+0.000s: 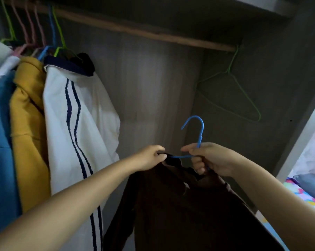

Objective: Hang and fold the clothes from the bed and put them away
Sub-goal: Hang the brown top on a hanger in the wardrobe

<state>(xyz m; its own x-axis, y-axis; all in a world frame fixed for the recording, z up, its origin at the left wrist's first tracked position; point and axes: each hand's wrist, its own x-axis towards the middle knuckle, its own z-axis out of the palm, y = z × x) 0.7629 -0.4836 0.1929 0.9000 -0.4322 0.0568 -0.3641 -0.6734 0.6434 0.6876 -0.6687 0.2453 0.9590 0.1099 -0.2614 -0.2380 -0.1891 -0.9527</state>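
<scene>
The brown shirt (180, 205) is being fitted on the blue hanger (196, 134), gripped by the right hand (209, 158); its collar is pinched by the left hand (151, 156). Next, hooking onto the rail (135, 29) is probably needed.

Inside a wardrobe, under a wooden rail (153, 33). Left hand (150, 157) pinching the collar of a dark brown garment (180, 205). Right hand (209, 158) gripping a blue hanger (198, 131) at its neck, hook upright, well below the rail. At left, hung: white garment with 2 navy stripes (77, 124), yellow garment (28, 124), blue garment (1, 142). Far right, bare green hanger (230, 69) on the rail.
</scene>
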